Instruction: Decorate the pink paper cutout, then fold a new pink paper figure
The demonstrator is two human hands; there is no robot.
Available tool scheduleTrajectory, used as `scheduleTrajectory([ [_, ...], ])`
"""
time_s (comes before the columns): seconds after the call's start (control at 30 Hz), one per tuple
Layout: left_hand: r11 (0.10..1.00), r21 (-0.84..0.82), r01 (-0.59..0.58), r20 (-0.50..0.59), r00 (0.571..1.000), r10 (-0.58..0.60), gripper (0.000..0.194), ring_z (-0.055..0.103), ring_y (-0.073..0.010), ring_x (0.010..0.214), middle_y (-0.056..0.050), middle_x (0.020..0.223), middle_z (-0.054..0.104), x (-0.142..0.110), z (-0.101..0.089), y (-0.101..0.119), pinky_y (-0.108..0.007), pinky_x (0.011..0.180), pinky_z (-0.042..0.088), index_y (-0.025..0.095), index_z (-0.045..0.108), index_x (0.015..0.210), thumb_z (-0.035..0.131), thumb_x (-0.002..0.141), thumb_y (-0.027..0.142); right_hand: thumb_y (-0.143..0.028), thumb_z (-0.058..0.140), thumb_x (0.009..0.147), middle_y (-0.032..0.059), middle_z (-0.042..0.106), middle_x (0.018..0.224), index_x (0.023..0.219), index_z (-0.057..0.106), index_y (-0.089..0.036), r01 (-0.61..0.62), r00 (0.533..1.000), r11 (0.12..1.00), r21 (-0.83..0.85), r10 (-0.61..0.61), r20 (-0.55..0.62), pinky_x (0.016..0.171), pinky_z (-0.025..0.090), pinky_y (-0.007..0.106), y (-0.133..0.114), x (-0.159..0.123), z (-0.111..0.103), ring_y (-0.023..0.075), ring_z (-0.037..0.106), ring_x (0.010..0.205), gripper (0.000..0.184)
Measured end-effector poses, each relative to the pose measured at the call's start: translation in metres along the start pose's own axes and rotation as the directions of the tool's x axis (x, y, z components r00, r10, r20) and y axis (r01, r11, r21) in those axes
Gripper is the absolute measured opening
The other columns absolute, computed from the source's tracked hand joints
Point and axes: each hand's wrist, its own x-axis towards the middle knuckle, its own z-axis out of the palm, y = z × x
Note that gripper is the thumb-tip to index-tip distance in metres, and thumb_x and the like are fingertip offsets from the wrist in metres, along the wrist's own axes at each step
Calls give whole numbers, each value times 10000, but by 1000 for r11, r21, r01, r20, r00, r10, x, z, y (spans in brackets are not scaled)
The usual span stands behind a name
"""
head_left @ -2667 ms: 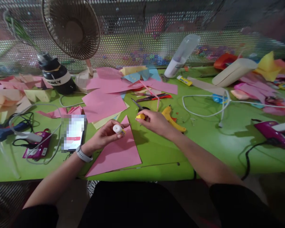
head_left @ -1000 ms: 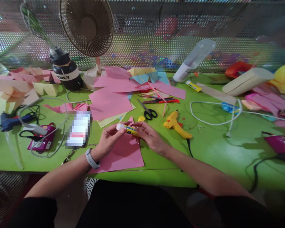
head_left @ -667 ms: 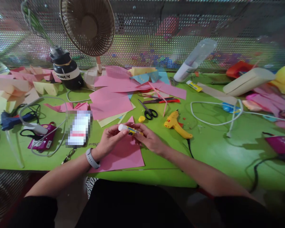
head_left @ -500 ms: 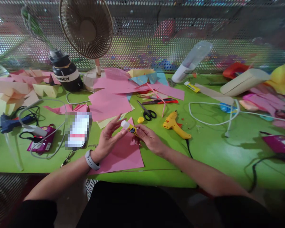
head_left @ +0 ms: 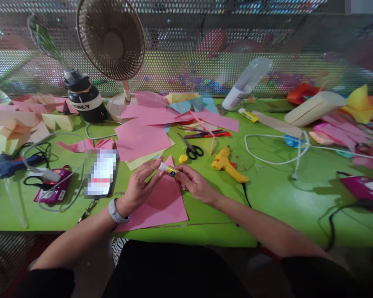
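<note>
Over a pink sheet of paper (head_left: 166, 203) I hold an uncapped glue stick (head_left: 170, 171), yellow-labelled with a white end. My right hand (head_left: 196, 184) is closed around its labelled part. The thumb and fingertips of my left hand (head_left: 139, 184) pinch its white end. A small yellow cap (head_left: 182, 158) lies on the table just beyond my hands. Black-handled scissors (head_left: 194, 152) lie partly spread behind the cap. To the right of my right hand is a yellow glue gun (head_left: 227, 164).
A phone (head_left: 101, 174) and a blue glue gun (head_left: 21, 161) lie left on the green table (head_left: 273, 203). Pink sheets (head_left: 141, 138), a fan (head_left: 112, 45) and a black jar (head_left: 87, 101) stand behind. A second glue stick (head_left: 248, 115) and a white cable (head_left: 267, 161) lie right.
My left fingers, held apart beside the glue stick before, have closed in on its white end. The glue stick has tipped slightly lower. The view has shifted a little.
</note>
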Motion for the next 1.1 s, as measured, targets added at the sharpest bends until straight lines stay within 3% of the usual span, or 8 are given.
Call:
scheduleTrajectory([
  [0.17, 965, -159, 208, -32, 976, -215, 282, 711, -212, 1053, -101, 1206, 719, -1, 1, 4, -368, 907, 611, 200, 694, 1178, 665, 899, 229, -604, 513, 928, -41, 525, 683, 1034, 578, -204, -4, 1000, 999, -35, 3, -19, 484, 383, 224, -5, -1, 1, 90, 471, 538, 419],
  [0.27, 868, -327, 374, 8, 919, -393, 263, 738, -186, 915, -98, 1114, 746, 0, 2, 7, -300, 785, 642, 180, 703, 1105, 705, 868, 294, -581, 545, 918, -32, 559, 728, 1074, 591, -201, -6, 1000, 998, -69, 6, -5, 474, 419, 215, -12, -1, -1, 84, 523, 534, 413],
  [0.43, 728, -490, 479, -11, 832, -555, 229, 721, -135, 788, -44, 924, 741, 9, 0, 11, -222, 656, 640, 175, 691, 993, 719, 854, 355, -500, 633, 894, 18, 667, 875, 1204, 532, -211, 72, 993, 996, -56, -77, -88, 606, 531, 255, -15, -3, -6, 133, 661, 705, 436],
  [0.57, 707, -517, 483, 30, 835, -549, 224, 717, -122, 765, -33, 893, 739, 10, 0, 11, -219, 689, 642, 169, 683, 976, 747, 829, 325, -558, 563, 917, -19, 648, 698, 1071, 538, -207, 6, 989, 998, 56, 2, -147, 507, 481, 220, -12, 0, -10, 111, 606, 566, 384],
  [0.7, 716, -504, 482, 50, 844, -534, 212, 711, -111, 769, -36, 950, 732, 9, 0, 10, -207, 694, 639, 176, 683, 974, 760, 815, 294, -638, 374, 961, -95, 490, 473, 1189, 508, -198, -219, 976, 947, 234, 208, 70, 324, 293, 205, -13, 4, -14, 94, 391, 326, 514],
  [0.87, 707, -510, 489, 10, 826, -564, 226, 701, -117, 749, -25, 873, 711, 9, 1, 10, -215, 654, 641, 173, 665, 960, 753, 816, 325, -623, 571, 886, 6, 650, 780, 1194, 524, -198, 6, 991, 999, -46, -13, -132, 544, 472, 224, -14, 2, -13, 135, 637, 698, 527],
  [1.0, 711, -526, 466, 23, 844, -536, 220, 695, -109, 745, -26, 900, 710, 8, 2, 11, -210, 653, 640, 170, 666, 949, 769, 801, 295, -677, 456, 917, -41, 551, 556, 870, 537, -200, -69, 995, 996, -58, 64, -74, 422, 384, 221, -14, 1, -16, 109, 537, 467, 486],
  [1.1, 729, -503, 464, 27, 852, -523, 208, 697, -115, 753, -31, 898, 715, 7, 2, 10, -215, 653, 639, 166, 668, 943, 766, 805, 287, -710, 443, 902, -29, 576, 567, 865, 530, -198, -77, 997, 993, -91, 74, -34, 403, 378, 224, -15, 1, -17, 105, 523, 438, 520],
])
